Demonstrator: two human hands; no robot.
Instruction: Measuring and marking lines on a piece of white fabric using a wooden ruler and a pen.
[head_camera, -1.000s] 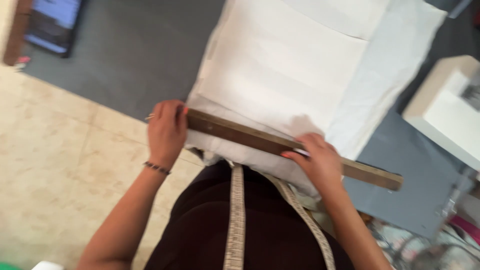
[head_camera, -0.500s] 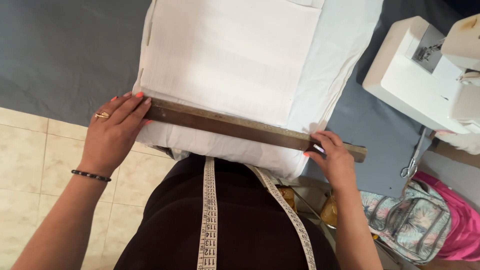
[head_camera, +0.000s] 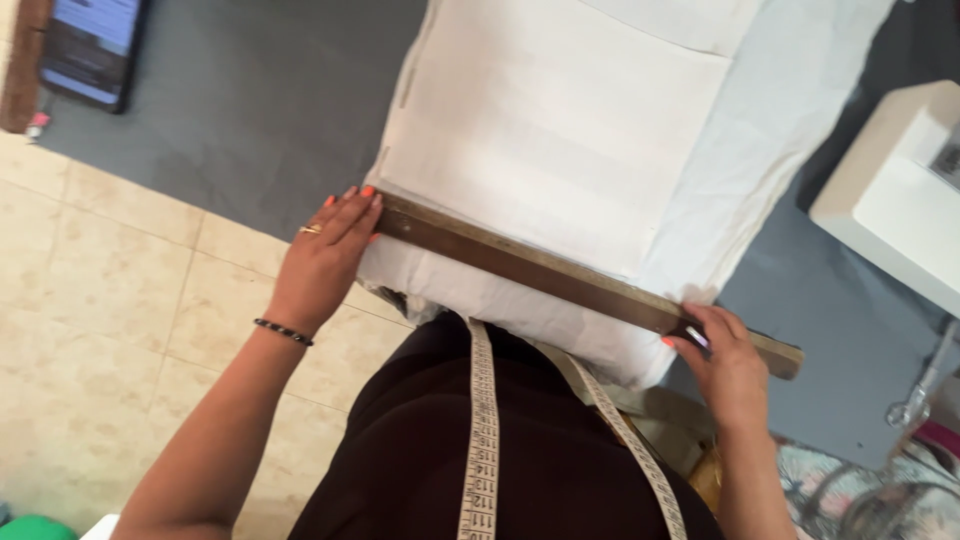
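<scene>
Both hands lie flat, left (head_camera: 328, 250) fingers extended, right (head_camera: 727, 367) fingers curled.

Two hands show: a left hand (head_camera: 325, 255) and a right hand (head_camera: 728, 365). There is one ruler (head_camera: 570, 280), one white cloth (head_camera: 560, 150), one tape measure (head_camera: 481, 440) and one phone (head_camera: 88, 45). One sewing machine (head_camera: 890, 195) stands on the one bench (head_camera: 240, 110).

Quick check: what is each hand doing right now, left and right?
Left hand: open, flat, fingers pressing one end of the wooden ruler on the white cloth.
Right hand: fingers curled on the ruler's other end, holding it down.
</scene>
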